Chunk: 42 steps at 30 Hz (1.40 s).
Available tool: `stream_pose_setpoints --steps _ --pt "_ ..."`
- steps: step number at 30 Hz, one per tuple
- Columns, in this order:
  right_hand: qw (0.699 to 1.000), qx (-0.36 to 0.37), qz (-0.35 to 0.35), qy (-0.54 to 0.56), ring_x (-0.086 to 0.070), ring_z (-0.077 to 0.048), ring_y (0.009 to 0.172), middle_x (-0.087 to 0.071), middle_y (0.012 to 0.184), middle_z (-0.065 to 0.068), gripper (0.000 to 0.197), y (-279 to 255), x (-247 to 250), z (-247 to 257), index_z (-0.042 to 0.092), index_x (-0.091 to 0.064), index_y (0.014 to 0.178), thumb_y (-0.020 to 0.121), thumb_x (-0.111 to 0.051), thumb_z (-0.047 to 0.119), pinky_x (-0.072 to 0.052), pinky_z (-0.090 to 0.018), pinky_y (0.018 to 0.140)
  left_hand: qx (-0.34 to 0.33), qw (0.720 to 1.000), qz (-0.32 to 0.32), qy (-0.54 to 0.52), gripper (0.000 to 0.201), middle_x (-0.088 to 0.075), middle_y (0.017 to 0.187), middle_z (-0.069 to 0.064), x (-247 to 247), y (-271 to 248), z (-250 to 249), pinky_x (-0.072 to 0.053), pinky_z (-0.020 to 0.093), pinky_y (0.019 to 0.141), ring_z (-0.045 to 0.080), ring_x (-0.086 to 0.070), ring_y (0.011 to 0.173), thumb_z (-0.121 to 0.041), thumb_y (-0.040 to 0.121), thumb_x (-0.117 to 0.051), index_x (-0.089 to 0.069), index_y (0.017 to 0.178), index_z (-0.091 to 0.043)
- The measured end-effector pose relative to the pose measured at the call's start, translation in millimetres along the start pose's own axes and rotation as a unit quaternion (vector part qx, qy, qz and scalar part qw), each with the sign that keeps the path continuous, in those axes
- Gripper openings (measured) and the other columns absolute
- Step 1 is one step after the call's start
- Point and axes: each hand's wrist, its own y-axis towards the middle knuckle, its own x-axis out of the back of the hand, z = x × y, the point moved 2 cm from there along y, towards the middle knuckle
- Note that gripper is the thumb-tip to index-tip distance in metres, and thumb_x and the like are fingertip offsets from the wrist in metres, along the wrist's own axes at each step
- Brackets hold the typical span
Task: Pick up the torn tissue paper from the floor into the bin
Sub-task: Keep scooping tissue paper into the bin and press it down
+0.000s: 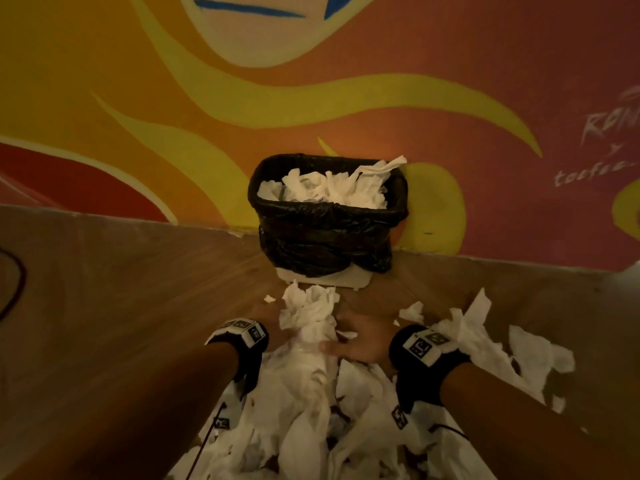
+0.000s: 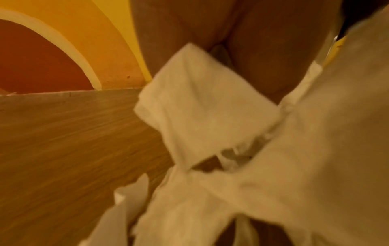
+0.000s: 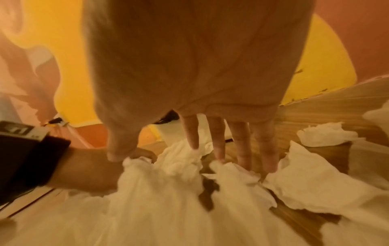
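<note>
- My right hand (image 3: 189,66) has its fingers (image 3: 219,141) spread and nearly straight, tips pressing down into the torn tissue paper (image 1: 308,317) on the floor (image 1: 121,289); nothing is clenched, it is raking rather than gripping
- My left hand (image 1: 266,317) sits against the other side of the same crumpled wad; in the right wrist view its fingertips curl into the paper edge, but the left wrist view is too blurred and too covered by tissue for me to tell how firmly it has hold
- Between the two hands the wad stands up just in front of the bin (image 1: 325,216), near but not touching it as far as I can see
- I judge this stuff as nearly weightless, soft and limp: it will crush to nothing under pressure, tear again if pulled by a corner, and shed scraps if carried loosely
- Best hold, I think, is to scoop from underneath with both palms closing toward each other, squeezing the wad into a ball, rather than pinching one strip
- It looks white, thin, wrinkled, with ragged torn edges, in strips and crumpled clumps
- A large heap lies under and behind my wrists, and looser pieces are scattered on the wooden floor to my right (image 1: 502,341)
- The bin, lined with a black bag, is already heaped with tissue to its rim, one strip hanging over the far right corner; it stands against the painted orange and yellow wall (image 1: 346,98)
- I expect a new load will need pressing down or it may slide off
</note>
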Motion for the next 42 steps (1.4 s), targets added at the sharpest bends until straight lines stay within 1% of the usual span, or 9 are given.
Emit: stream_pose_setpoints --steps 6,11,18,22,25,33,38,40,42 --pt "0.995 0.052 -0.032 -0.083 -0.008 -0.023 0.147 0.008 0.160 0.005 0.126 6 -11 7 0.041 0.007 0.149 0.059 -0.079 0.064 -0.025 -0.050 0.117 -0.162 0.986 -0.024 -0.030 0.029 -0.062 0.122 -0.007 15 -23 -5 -0.043 0.031 0.100 0.014 -0.056 0.110 -0.043 0.093 -0.050 -0.065 0.114 -0.028" --pt "0.986 0.147 -0.070 -0.035 -0.047 -0.017 0.125 -0.051 0.134 -0.004 0.058 -1 -17 43 0.005 -0.046 0.135 0.086 -0.065 0.031 -0.037 -0.031 0.108 -0.216 0.952 -0.062 -0.209 0.022 -0.068 0.105 -0.003 30 -45 -2 -0.048 0.023 0.084 0.014 -0.063 0.098 -0.028 0.093 -0.059 -0.070 0.107 -0.016" --pt "0.976 0.183 -0.118 0.005 -0.058 -0.019 0.112 -0.062 0.123 -0.004 0.029 -23 -2 58 0.013 -0.058 0.124 0.097 -0.046 0.015 -0.045 -0.031 0.097 -0.143 0.936 -0.086 -0.311 0.026 -0.068 0.086 0.001 46 -63 14 -0.050 0.039 0.083 0.018 -0.061 0.081 -0.041 0.096 -0.049 -0.065 0.081 -0.027" --pt "0.974 0.159 -0.163 -0.016 -0.055 -0.004 0.061 -0.061 0.071 0.001 0.023 -39 19 50 0.013 -0.062 0.080 0.096 -0.047 0.019 -0.043 -0.028 0.059 -0.092 0.938 -0.120 -0.313 0.045 -0.066 0.089 0.008 64 -65 19 -0.048 0.034 0.070 0.025 -0.062 0.082 -0.051 0.095 -0.043 -0.066 0.098 -0.013" --pt "0.970 0.164 -0.177 -0.019 -0.041 0.001 0.042 -0.041 0.055 0.009 0.039 -51 25 56 0.021 -0.042 0.057 0.095 -0.046 0.012 -0.028 -0.015 0.046 -0.068 0.939 -0.151 -0.301 0.045 -0.047 0.066 0.006 77 -73 9 -0.034 0.025 0.051 0.019 -0.046 0.059 -0.051 0.096 -0.042 -0.044 0.065 -0.018" --pt "0.894 0.350 -0.278 -0.034 -0.040 -0.004 0.051 -0.044 0.059 0.007 0.027 -83 23 88 0.016 -0.040 0.052 0.078 -0.042 0.025 -0.028 -0.024 0.050 0.001 0.913 -0.225 -0.341 0.053 -0.042 0.052 0.008 105 -73 24 -0.030 0.027 0.046 0.020 -0.038 0.042 -0.044 0.100 -0.039 -0.044 0.062 -0.007" --pt "0.913 0.266 -0.302 0.071 -0.058 0.004 0.088 -0.067 0.097 0.008 0.033 -84 58 79 0.017 -0.069 0.094 0.079 -0.042 0.006 -0.044 -0.019 0.073 -0.028 0.872 -0.232 -0.430 0.065 -0.062 0.112 0.006 120 -84 21 -0.045 0.033 0.077 0.020 -0.058 0.085 -0.054 0.092 -0.048 -0.042 0.140 -0.009" --pt "0.909 0.241 -0.314 0.130 -0.050 0.014 0.107 -0.061 0.118 0.019 0.058 -83 75 83 0.027 -0.069 0.110 0.079 -0.037 -0.010 -0.041 -0.007 0.083 -0.077 0.847 -0.233 -0.472 0.048 -0.058 0.105 -0.005 127 -93 6 -0.044 0.032 0.079 0.018 -0.057 0.091 -0.042 0.089 -0.061 -0.050 0.127 -0.015" --pt "0.890 0.217 -0.344 0.205 -0.055 0.005 0.103 -0.066 0.107 0.013 0.058 -82 92 90 0.021 -0.075 0.092 0.078 -0.034 -0.018 -0.044 -0.009 0.084 -0.110 0.823 -0.243 -0.501 0.027 -0.060 0.094 -0.007 140 -98 -6 -0.047 0.032 0.077 0.016 -0.061 0.088 -0.028 0.085 -0.070 -0.053 0.102 -0.017"
